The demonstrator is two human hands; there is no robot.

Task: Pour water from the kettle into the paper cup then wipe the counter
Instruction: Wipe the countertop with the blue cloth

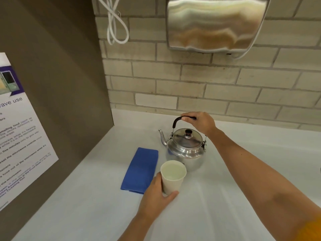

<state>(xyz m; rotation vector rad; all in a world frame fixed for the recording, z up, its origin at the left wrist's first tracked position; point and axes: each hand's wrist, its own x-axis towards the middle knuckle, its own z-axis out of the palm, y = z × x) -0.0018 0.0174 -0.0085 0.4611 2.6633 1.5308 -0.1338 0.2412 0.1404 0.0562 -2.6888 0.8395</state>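
A shiny steel kettle (185, 148) stands upright on the white counter (234, 197), spout pointing left, lid on. My right hand (199, 122) is closed over its black top handle. A white paper cup (172, 176) stands just in front of the kettle, with clear liquid inside. My left hand (156, 192) wraps around the cup's lower left side. A folded blue cloth (140, 170) lies flat on the counter to the left of the cup and kettle, touched by neither hand.
A brown side panel (57, 84) with a printed notice (19, 136) walls off the left. The tiled back wall (208, 87) carries a steel dispenser (213, 23) and a looped white cable (114, 21) above the counter.
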